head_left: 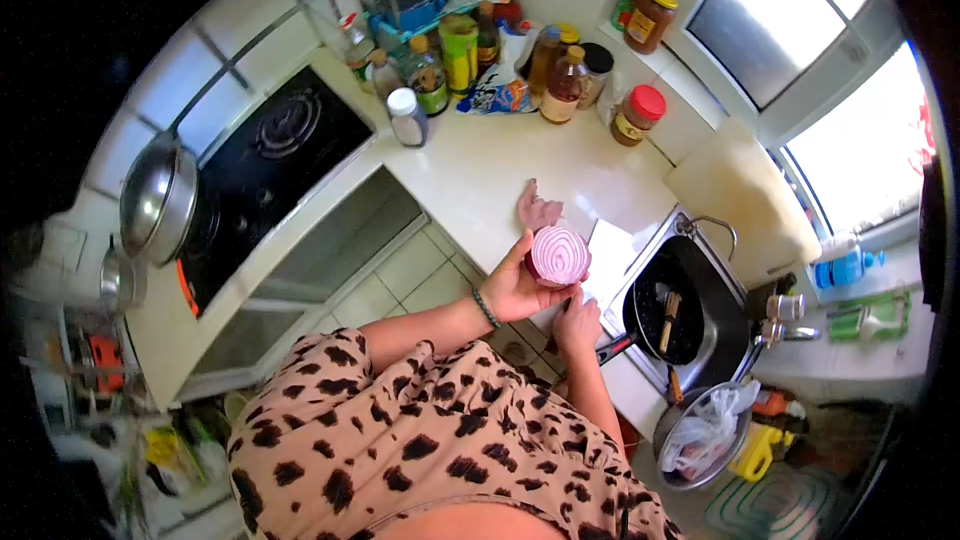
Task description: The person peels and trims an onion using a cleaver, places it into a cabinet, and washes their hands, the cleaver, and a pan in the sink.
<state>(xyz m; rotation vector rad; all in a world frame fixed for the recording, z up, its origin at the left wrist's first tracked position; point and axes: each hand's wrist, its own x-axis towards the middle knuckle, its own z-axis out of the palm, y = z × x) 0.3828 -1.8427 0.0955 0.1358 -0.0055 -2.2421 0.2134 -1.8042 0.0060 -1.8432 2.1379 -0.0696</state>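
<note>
A halved red onion (558, 257), its ringed cut face turned up, rests in my left hand (512, 283), whose thumb and fingers curl round its side. My right hand (577, 322) is closed just below the onion, close to the left fingertips. A pale blade-like piece shows by its fingers, but what it grips is mostly hidden. On the white counter (470, 165) beyond the onion lies a pinkish, crumpled piece (538, 206). A flat white sheet or board (609, 250) lies to the right of the onion, beside the sink.
The sink (735, 325) at right holds a black pan (650, 325) and a brush (671, 315). Bottles and jars (565, 85) line the counter's back. A stove (280, 160) is at left. A metal bowl with a plastic bag (708, 435) stands at lower right.
</note>
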